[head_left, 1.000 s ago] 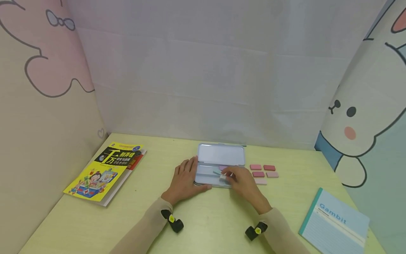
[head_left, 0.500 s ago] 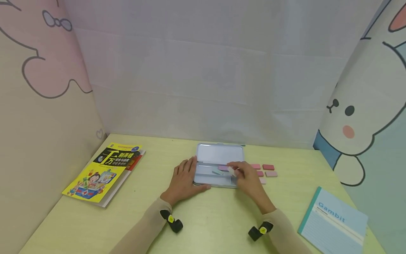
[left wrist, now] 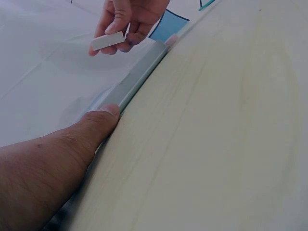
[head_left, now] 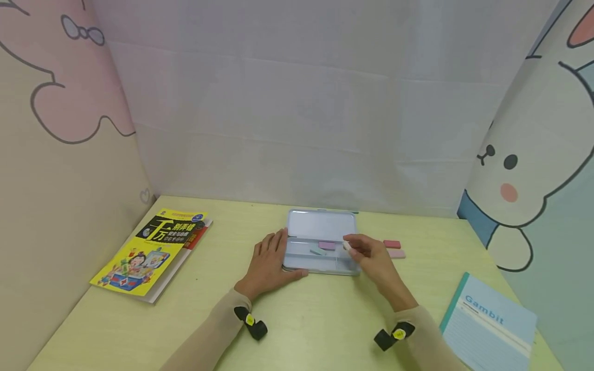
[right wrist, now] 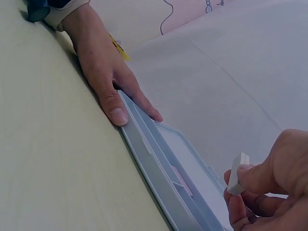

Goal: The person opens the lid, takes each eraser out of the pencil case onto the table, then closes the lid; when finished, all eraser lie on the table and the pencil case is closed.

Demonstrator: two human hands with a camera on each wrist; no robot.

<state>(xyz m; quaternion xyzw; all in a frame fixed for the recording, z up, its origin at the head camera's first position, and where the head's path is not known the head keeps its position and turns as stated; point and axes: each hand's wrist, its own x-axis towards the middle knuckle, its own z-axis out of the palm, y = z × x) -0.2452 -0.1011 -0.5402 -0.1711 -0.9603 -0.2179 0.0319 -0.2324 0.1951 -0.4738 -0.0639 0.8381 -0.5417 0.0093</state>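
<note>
We pinch a small white eraser (head_left: 346,246) between thumb and fingers (right wrist: 250,180) of the right hand (head_left: 371,257), curled round it and held just above the right end of the open tin case (head_left: 320,247), clear of its rim. The left hand (head_left: 269,265) lies flat at the left end of the tin case, its fingers straight along the edge and the thumb (left wrist: 103,118) pressed to the near wall, holding nothing.

Inside the tin case, in the back tray, lie a pink eraser (head_left: 327,245) and a small teal eraser (head_left: 318,251), close together. To the right of the tin case, on the table (head_left: 185,319), two more pink erasers (head_left: 392,244) show past the right hand. Well left of the tin case lies a yellow book (head_left: 150,252); well right and nearer us, a blue notebook (head_left: 489,322).

The pinch looks shallow, so the white eraser could twist or slip out. The tin case is thin, smooth metal with rounded corners and a low rim; on the slick pale table it could skid if the left hand eases off. The erasers are small matt slabs, light enough to bounce out when dropped
</note>
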